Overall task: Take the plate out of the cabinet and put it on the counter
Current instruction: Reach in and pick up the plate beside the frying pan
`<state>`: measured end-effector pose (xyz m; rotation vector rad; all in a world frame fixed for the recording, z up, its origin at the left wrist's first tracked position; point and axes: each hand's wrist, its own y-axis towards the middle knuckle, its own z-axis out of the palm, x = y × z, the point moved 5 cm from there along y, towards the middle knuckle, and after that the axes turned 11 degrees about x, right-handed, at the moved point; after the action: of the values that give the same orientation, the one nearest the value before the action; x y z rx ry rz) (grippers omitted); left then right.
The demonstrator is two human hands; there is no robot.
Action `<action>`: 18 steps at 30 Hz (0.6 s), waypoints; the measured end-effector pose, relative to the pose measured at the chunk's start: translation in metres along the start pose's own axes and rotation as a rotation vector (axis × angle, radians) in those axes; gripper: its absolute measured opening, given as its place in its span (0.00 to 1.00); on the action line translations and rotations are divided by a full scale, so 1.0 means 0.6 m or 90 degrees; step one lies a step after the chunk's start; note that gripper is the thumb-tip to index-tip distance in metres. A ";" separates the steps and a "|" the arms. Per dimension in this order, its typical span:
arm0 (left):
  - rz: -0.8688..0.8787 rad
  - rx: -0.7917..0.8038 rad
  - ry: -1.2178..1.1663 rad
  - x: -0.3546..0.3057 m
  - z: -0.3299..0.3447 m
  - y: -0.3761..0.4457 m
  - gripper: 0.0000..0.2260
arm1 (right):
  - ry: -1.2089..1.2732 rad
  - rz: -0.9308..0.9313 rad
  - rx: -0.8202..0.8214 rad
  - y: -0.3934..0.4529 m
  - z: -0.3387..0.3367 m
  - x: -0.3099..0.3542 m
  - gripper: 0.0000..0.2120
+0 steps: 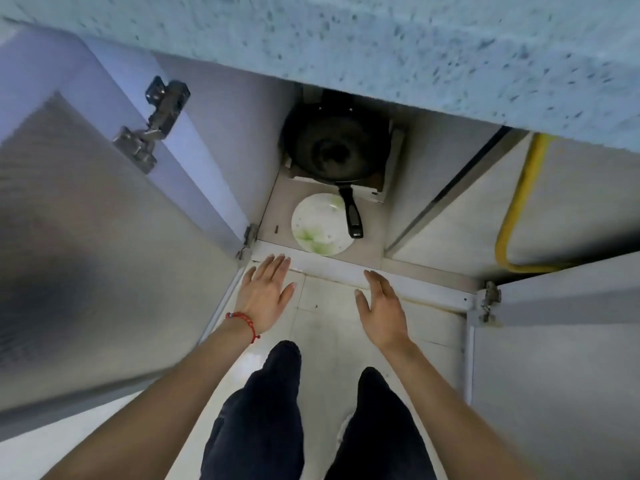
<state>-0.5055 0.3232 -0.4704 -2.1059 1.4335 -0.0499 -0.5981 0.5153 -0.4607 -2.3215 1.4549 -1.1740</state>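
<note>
A white plate (pixel 320 225) with a green leaf pattern lies flat on the floor of the open lower cabinet (pixel 367 251), near its front edge. A black pan handle (pixel 353 218) reaches over the plate's right side. My left hand (pixel 265 292), with a red bracelet on the wrist, hovers open just in front of the cabinet sill, left of the plate. My right hand (pixel 379 306) is open too, in front of the sill and to the plate's right. Neither hand touches the plate. The speckled blue counter (pixel 381 39) overhangs the cabinet at the top.
A black frying pan (pixel 334 148) sits on a cardboard piece deeper in the cabinet. The left cabinet door (pixel 86 237) and the right door (pixel 554 341) stand wide open. A yellow hose (pixel 516 209) runs through the right compartment. My legs in dark trousers are below.
</note>
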 end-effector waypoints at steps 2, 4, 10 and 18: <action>0.005 -0.008 0.003 0.016 0.032 0.038 0.36 | -0.008 -0.017 -0.015 0.039 0.025 -0.028 0.22; 0.014 -0.017 0.007 0.027 0.061 0.074 0.37 | -0.010 -0.028 -0.028 0.077 0.048 -0.056 0.22; 0.025 -0.069 0.005 0.060 0.151 0.192 0.37 | -0.040 -0.064 -0.056 0.196 0.114 -0.129 0.21; 0.037 -0.132 0.003 0.122 0.225 0.292 0.38 | -0.018 -0.080 -0.116 0.331 0.183 -0.187 0.22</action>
<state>-0.5753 0.2763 -0.6876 -2.2278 1.5596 0.1224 -0.6848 0.4767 -0.6953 -2.5736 1.4838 -1.0746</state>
